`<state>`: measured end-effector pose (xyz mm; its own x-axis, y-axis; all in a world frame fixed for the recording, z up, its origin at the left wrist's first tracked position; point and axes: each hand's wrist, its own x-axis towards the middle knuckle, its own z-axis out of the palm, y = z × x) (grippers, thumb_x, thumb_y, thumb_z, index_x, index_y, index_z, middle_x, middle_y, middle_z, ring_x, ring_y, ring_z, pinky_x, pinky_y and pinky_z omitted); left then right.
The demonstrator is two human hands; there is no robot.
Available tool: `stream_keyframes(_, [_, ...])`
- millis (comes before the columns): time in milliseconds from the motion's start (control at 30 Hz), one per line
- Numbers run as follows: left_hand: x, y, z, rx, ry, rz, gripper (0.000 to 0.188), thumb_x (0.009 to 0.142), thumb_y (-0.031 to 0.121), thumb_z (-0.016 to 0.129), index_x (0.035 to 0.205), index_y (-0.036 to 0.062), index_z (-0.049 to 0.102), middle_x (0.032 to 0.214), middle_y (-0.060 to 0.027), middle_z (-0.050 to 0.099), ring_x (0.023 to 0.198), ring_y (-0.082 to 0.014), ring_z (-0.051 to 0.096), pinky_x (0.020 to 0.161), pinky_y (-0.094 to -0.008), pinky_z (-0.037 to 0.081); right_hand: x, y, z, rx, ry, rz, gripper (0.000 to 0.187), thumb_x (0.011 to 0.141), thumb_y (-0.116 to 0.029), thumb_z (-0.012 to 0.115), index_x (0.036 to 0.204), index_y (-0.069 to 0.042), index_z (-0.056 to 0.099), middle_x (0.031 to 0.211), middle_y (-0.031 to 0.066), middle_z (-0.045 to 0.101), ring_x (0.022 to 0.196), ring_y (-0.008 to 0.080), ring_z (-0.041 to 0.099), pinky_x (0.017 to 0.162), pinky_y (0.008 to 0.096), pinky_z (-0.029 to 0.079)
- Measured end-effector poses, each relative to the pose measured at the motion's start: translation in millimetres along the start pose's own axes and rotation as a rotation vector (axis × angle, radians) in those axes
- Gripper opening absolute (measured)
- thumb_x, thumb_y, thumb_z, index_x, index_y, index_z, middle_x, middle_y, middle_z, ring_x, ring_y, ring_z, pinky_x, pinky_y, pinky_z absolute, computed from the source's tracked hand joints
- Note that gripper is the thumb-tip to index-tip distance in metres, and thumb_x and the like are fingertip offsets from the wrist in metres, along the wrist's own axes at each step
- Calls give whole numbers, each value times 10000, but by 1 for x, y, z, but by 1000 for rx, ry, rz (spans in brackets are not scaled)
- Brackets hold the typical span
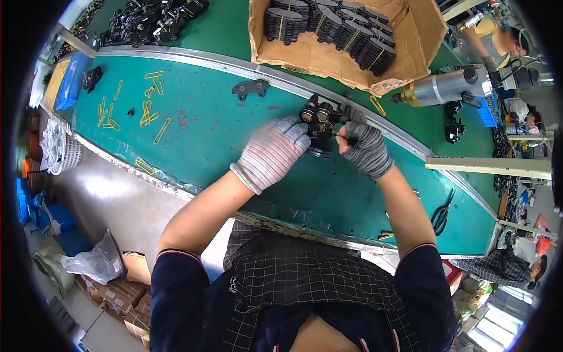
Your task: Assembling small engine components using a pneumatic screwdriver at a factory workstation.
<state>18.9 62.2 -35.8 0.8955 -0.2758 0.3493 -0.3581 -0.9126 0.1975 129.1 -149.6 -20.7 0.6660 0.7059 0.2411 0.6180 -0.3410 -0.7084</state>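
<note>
A black brake caliper (321, 124) with round brassy bores sits on the green bench in front of me. My left hand (271, 151), in a pale striped glove, is closed around its left side. Against its right side is my right hand (368, 150), in a dark grey glove with bare fingertips. Its thumb and finger are pinched on something thin, perhaps a wire or pin, too small to make out. Up and to the left of the caliper lies a flat black brake pad (250, 89).
A cardboard box (305, 56) of banded brake pads stands beyond the bench rail. Right of it lies a silver power tool (440, 87). Yellow rubber bands (146, 117) are scattered at left; black scissors (443, 216) lie at right. A pale metal bar (487, 166) juts in. Other people work at far right.
</note>
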Motion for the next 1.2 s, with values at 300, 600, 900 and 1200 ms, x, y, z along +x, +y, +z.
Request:
stream_keyframes(300, [18,20,-10,81,-85,158,177,768,187,550,911,133,638,1130,-52,629,1019,-206,586,846,-350,474,19,9,-38,-525,-41,-665,233,700,-105,706,909,-93,603,930,82,651,865,293,640,740,405,530])
stream_keyframes(600, [21,30,-11,101,-259,270,211,780,196,534,956,167,645,1109,-42,628,959,-189,600,791,-342,489,39,17,-24,-201,-61,-605,211,769,-81,659,963,-93,579,971,102,652,961,336,634,764,419,539])
stream_keyframes(900, [2,41,-26,111,-263,225,216,775,173,532,966,136,626,1074,-47,620,975,-210,596,803,-349,491,-51,5,-10,-323,142,-579,290,786,-56,636,1058,-107,549,934,109,665,854,299,663,682,399,541])
stream_keyframes(1200, [-20,63,-27,30,-228,111,205,774,138,531,961,107,608,1102,-68,617,1005,-230,596,820,-362,485,-124,-5,5,-354,46,-268,311,765,-61,668,1048,-131,559,958,96,650,805,290,652,671,405,533])
